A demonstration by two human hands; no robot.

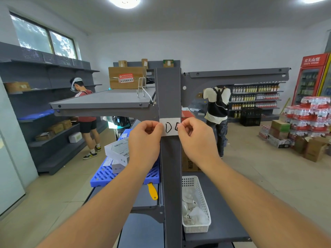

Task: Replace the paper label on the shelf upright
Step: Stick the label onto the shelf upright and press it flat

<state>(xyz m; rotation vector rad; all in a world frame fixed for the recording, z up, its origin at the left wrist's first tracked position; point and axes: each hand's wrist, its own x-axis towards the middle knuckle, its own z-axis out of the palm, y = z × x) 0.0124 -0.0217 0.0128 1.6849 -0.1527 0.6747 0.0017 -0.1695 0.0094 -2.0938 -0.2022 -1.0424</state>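
A white paper label (169, 127) with black handwritten marks, a "D" showing, lies flat across the grey shelf upright (168, 90) at about chest height. My left hand (144, 140) pinches the label's left edge between thumb and fingers. At the label's right edge my right hand (196, 138) pinches it and covers part of the writing. Both hands press against the sides of the upright.
A white basket (202, 197) holding crumpled paper labels sits on the lower right shelf. A yellow-handled scraper (152, 191) lies on the left shelf beside a blue plastic crate (105, 174) with white boxes. Two persons stand behind, by wall shelving; stacked water packs are far right.
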